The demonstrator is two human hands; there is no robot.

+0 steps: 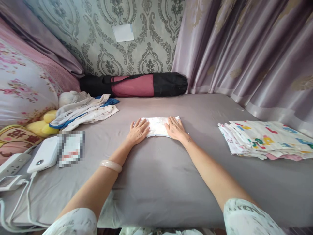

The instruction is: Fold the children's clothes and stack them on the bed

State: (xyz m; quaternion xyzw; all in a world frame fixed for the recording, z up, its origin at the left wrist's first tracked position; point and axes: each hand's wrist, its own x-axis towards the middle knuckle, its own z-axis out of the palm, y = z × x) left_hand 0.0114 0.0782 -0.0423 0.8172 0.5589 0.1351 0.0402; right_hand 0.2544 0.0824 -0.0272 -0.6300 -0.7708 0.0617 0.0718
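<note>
A small white folded cloth (158, 125) lies flat on the grey bed sheet (158, 176) in the middle of the view. My left hand (138, 131) rests palm down on its left end, fingers stretched out. My right hand (174, 128) presses flat on its right end, fingers also spread. Neither hand grips anything. A pale bangle (111, 165) sits on my left wrist.
A stack of folded colourful printed cloths (266, 140) lies at the right. A heap of unfolded clothes (84, 111) lies at the back left, beside a yellow plush toy (45, 123). A power bank (42, 159), cables and a black-and-pink rolled bag (133, 85) by the wall.
</note>
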